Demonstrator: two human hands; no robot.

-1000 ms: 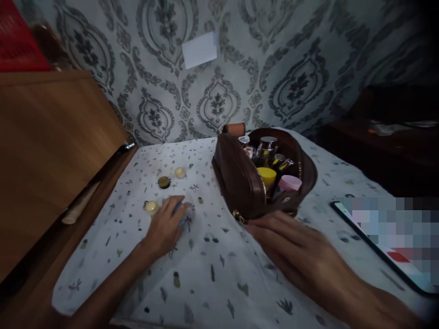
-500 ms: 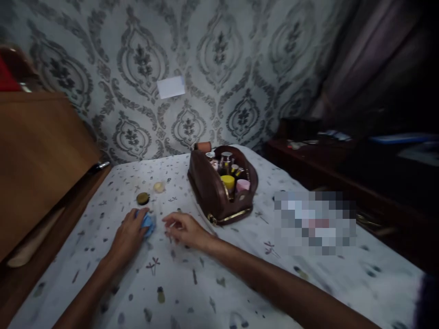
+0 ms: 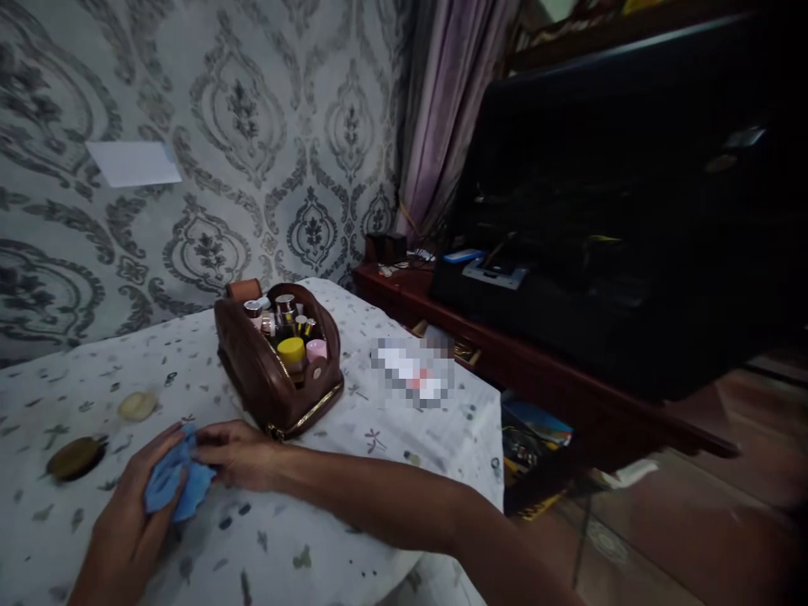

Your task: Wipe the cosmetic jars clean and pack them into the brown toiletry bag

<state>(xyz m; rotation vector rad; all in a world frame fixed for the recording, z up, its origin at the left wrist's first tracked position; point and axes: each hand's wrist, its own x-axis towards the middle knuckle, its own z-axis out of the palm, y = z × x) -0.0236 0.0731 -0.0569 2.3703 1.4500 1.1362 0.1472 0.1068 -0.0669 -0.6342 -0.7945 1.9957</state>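
One crumpled blue cloth (image 3: 197,486) is gripped between the thumb and fingers of our left hand (image 3: 130,497) over the counter (image 3: 284,539), while the fingers of our right hand (image 3: 243,454) curl close to its edge, though we cannot tell whether they pinch it. Near our left hand we have an olive-brown disc (image 3: 74,459) and a cream disc (image 3: 137,406), and beyond our right hand stands an unzipped brown bag (image 3: 249,370) holding a yellow-lidded jar (image 3: 291,350) and a pink-lidded jar (image 3: 316,348)

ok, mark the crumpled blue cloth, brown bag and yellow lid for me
Blue cloth (image 3: 167,475): head view, on its crumpled upper-left part.
Brown bag (image 3: 247,360): head view, on its side wall.
Yellow lid (image 3: 291,350): head view, on its top.
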